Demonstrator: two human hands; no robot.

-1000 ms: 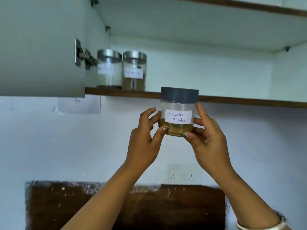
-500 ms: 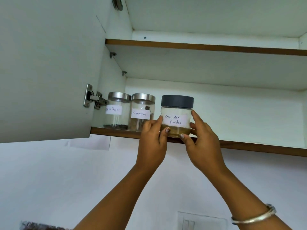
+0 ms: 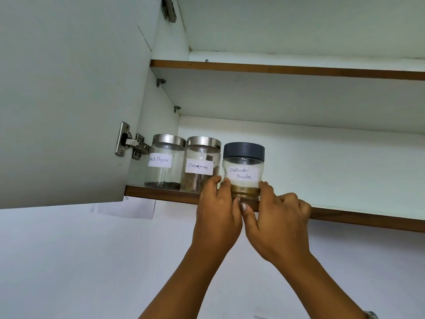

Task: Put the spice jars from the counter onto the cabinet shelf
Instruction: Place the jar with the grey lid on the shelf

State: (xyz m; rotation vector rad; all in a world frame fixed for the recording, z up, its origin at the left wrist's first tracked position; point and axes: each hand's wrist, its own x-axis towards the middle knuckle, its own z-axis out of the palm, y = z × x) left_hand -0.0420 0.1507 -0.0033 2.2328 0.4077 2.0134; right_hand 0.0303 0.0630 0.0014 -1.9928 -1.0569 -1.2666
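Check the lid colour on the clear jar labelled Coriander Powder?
Dark grey lid on the clear Coriander Powder jar; clearest in the head view.

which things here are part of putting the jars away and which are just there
Job: coriander jar, held by left hand and right hand; cinnamon jar; black pepper jar; lower shelf.
Just there: door hinge; paper on the wall; upper shelf.
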